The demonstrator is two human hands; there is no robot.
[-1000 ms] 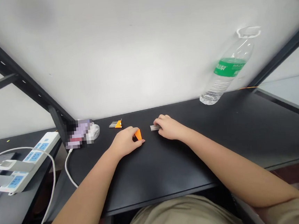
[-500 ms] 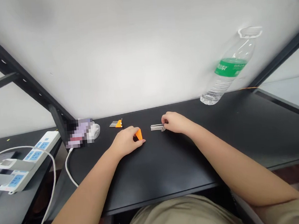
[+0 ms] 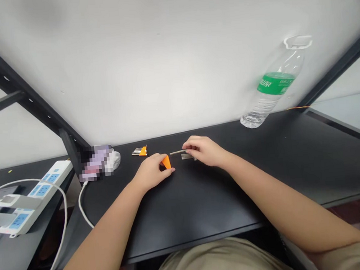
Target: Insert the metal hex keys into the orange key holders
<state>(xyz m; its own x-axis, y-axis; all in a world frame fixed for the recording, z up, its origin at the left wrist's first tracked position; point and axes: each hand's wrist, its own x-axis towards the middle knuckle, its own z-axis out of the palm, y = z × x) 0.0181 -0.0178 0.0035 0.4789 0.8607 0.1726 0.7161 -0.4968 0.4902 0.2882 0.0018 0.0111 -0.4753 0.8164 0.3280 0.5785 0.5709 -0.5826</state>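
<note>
My left hand (image 3: 151,171) pinches an orange holder (image 3: 167,162) between thumb and fingers, just above the black table. Between the thumb and fingers of my right hand (image 3: 204,150) is a thin metal hex key (image 3: 177,152), its free end pointing left at the top of the orange holder, close to it. Several more metal keys (image 3: 187,156) lie side by side on the table, partly hidden under my right hand. Behind my left hand, a second orange holder (image 3: 143,151) lies with several metal keys in it.
A large water bottle (image 3: 268,87) with a green label leans at the back right by the wall. On the left are a white power strip (image 3: 42,195), a white cable (image 3: 83,206), a blurred-out item and black frame bars (image 3: 28,100).
My right hand has lifted one metal key from the row and moved slightly left with it, towards the orange holder. My left hand has stayed nearly still.
</note>
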